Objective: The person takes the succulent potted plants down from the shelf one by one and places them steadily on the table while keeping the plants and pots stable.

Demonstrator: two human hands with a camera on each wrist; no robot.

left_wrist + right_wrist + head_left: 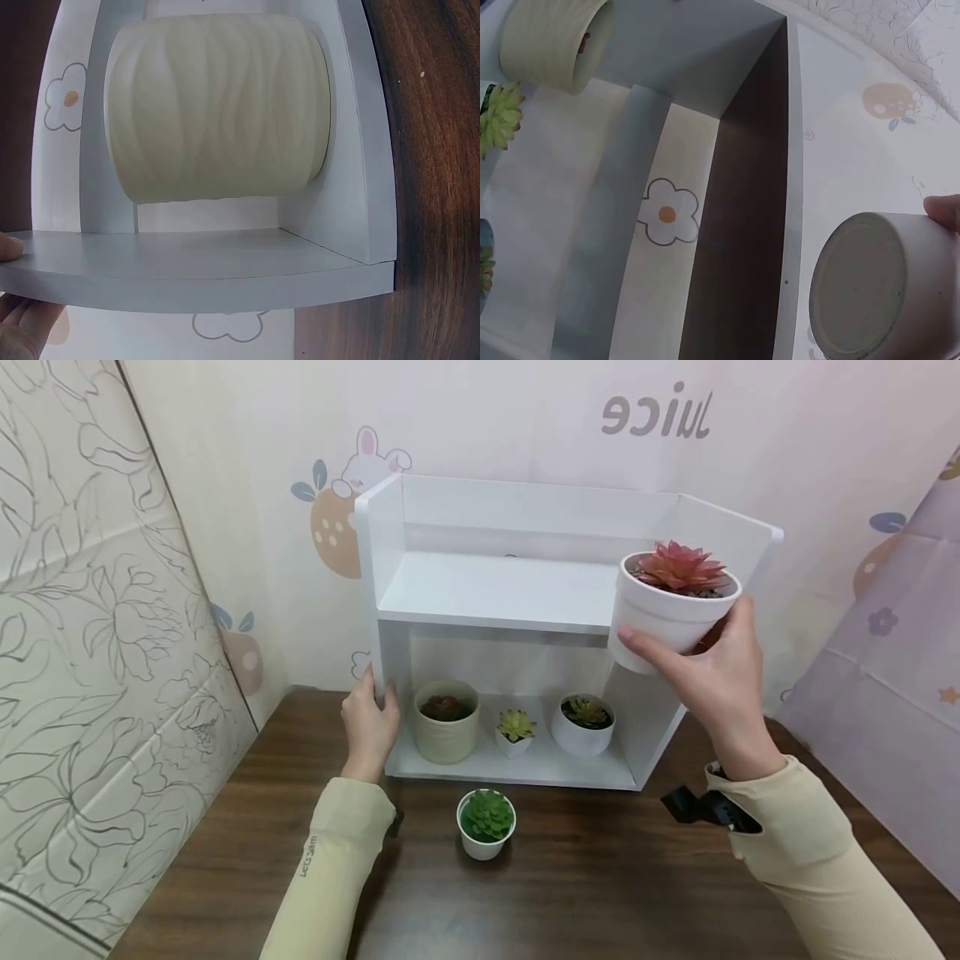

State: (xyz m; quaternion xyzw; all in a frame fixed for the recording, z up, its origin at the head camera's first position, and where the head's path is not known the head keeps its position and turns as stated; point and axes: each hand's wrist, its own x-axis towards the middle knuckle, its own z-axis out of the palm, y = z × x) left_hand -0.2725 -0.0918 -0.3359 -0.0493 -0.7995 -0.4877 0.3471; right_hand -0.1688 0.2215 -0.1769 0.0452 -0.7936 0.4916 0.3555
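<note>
My right hand [723, 681] holds a white pot [660, 622] with a red succulent [682, 567], thumb across its front, raised before the right end of the upper shelf. In the right wrist view the underside of this pot [859, 289] shows. My left hand [369, 727] grips the left side panel of the white two-tier shelf [498, 589]; in the left wrist view its fingers [21, 341] and thumb lie on either side of that panel [202, 289]. Just inside this panel stands a cream ribbed pot [446, 739] with a dark reddish plant.
On the lower tier also stand a small white pot with a yellow-green succulent [516, 725] and a round white pot [582, 739]. A white pot with a green succulent [487, 817] sits on the brown table [585, 877] before the shelf. A patterned wall [525, 410] rises behind.
</note>
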